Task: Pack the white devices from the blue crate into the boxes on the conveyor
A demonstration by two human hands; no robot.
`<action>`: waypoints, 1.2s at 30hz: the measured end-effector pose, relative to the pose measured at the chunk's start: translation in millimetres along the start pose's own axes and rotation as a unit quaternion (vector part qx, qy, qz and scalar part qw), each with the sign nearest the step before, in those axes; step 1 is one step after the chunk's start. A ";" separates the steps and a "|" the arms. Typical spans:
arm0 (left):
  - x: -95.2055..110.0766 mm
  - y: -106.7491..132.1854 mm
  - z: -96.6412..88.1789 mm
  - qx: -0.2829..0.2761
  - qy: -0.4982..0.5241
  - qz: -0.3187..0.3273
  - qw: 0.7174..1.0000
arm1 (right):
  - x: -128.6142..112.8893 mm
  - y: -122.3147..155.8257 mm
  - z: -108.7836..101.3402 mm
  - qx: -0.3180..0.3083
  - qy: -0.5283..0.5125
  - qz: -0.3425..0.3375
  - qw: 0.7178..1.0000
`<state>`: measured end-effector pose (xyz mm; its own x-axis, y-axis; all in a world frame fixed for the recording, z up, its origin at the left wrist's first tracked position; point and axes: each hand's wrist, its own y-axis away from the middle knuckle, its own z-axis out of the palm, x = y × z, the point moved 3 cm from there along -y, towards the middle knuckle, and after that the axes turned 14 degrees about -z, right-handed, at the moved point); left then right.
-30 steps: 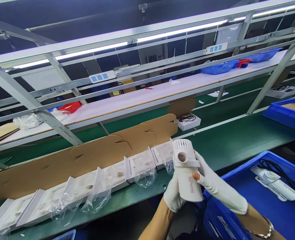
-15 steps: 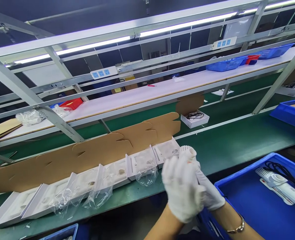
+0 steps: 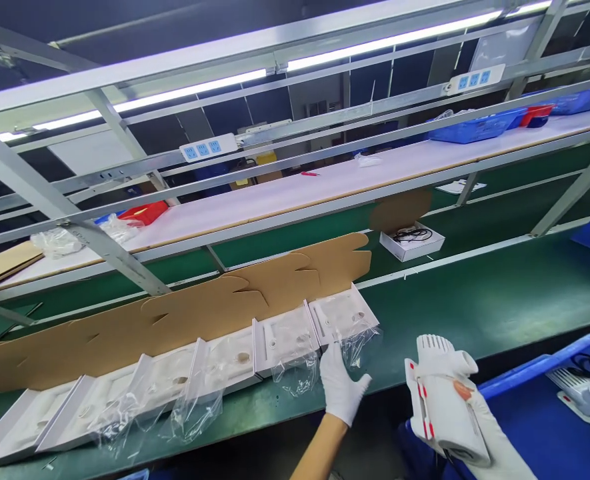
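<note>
My right hand [image 3: 479, 420], in a white glove, grips a white handheld appliance [image 3: 442, 393] with a ribbed round head and red marks on its side, held above the edge of a blue bin [image 3: 525, 377]. My left hand [image 3: 341, 387], also gloved, reaches out with fingers apart to a clear plastic bag [image 3: 357, 343] hanging from the rightmost white moulded tray [image 3: 342, 313]. That tray ends a row of white trays [image 3: 175, 373] lying on the green conveyor belt [image 3: 475, 300], several with clear bags draped over their front edges.
Flat brown cardboard blanks [image 3: 199, 307] lie behind the trays. A small white box with black cable [image 3: 411, 240] sits further back. More white appliances [image 3: 582, 393] lie in the blue bin. A metal frame carries a shelf [image 3: 299, 190] with blue and red bins and power strips.
Both hands held the appliance together before. Now my left hand has let go and moved forward to the bag at the rightmost tray, while my right hand carries the appliance rightward and lower.
</note>
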<state>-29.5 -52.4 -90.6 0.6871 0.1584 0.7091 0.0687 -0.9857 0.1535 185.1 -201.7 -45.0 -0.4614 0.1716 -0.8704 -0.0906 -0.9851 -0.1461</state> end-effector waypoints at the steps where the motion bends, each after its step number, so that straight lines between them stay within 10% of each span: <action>1: 10.9 -6.1 13.4 -0.015 -0.009 0.009 1.000 | 3.5 0.6 -2.8 0.026 -0.007 0.014 1.000; 6: 64.1 -63.1 38.5 -0.107 -0.053 0.084 0.989 | 27.5 -16.7 10.3 0.105 -0.068 0.086 0.988; 14: 75.5 -63.6 -11.6 -0.162 -0.084 0.206 0.961 | 82.9 -63.8 24.9 0.014 -0.009 0.082 0.996; 24: 33.9 -1.4 -77.4 0.145 -0.094 0.474 0.863 | 77.8 -74.0 30.8 -0.126 -0.054 0.165 0.977; 29: 25.2 19.1 -91.2 0.267 -0.033 0.442 0.856 | 79.2 -61.4 37.5 -0.106 -0.227 0.262 0.932; 36: 60.2 44.3 -87.7 0.292 -0.002 0.403 0.867 | 75.3 -65.9 55.9 -0.055 -0.053 0.116 0.990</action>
<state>-48.5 -81.6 19.2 0.6849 -0.5944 0.4214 -0.0807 -0.6367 -0.7669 106.9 -123.2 -74.6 -0.5486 -0.0649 -0.8336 0.1230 -0.9924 -0.0037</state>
